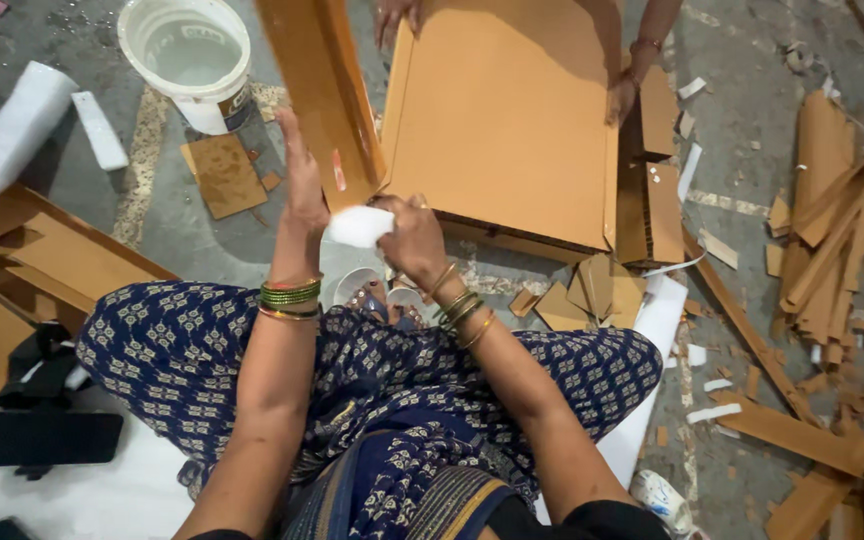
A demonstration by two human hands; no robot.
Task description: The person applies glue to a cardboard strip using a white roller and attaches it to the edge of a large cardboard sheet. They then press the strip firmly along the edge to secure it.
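Observation:
My left hand [302,180] presses flat against a long brown board strip [320,85] that stands tilted at the left edge of a large brown cardboard panel [502,120]. A white cloth wad [359,226] is gripped in my right hand [414,238], held against the lower end of that strip. Both wrists carry green and gold bangles. Another person's two hands [620,98] hold the far and right edges of the panel.
A white plastic bucket [190,55] stands at the far left. A small white bowl [357,285] sits by my feet. Brown board offcuts [832,230] litter the floor at right, and stacked boards [42,260] lie at left. A black phone [47,438] rests on white sheet.

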